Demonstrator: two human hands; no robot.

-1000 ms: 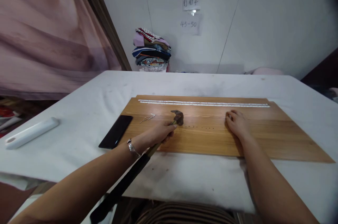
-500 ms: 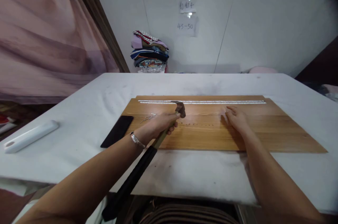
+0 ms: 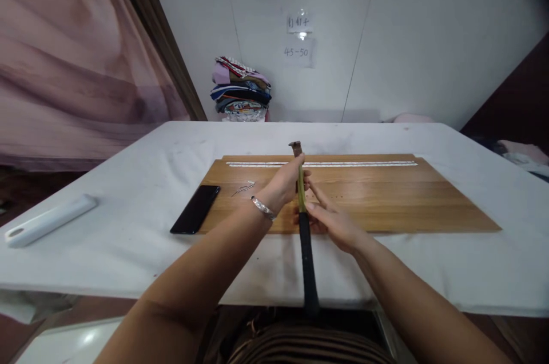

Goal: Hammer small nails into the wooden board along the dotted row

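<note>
My left hand (image 3: 285,184) is closed round the upper shaft of a hammer (image 3: 304,238), just below its metal head, which is raised above the wooden board (image 3: 386,198). The hammer's black grip points back toward me over the table edge. My right hand (image 3: 330,218) touches the yellow part of the shaft from the right, fingers loosely curled on it. A silver bracelet sits on my left wrist. A row of small nails dots the board behind my hands. Loose nails (image 3: 244,187) lie on the board's left end.
A black phone (image 3: 196,208) lies at the board's left edge. A white tape strip (image 3: 364,164) runs along the board's far side. A white oblong object (image 3: 47,220) rests at the table's left. Folded clothes (image 3: 240,90) are stacked by the wall.
My left hand swung the hammer up and to the middle, turning the handle toward me. My right hand left the board's flat surface and came to the hammer shaft.
</note>
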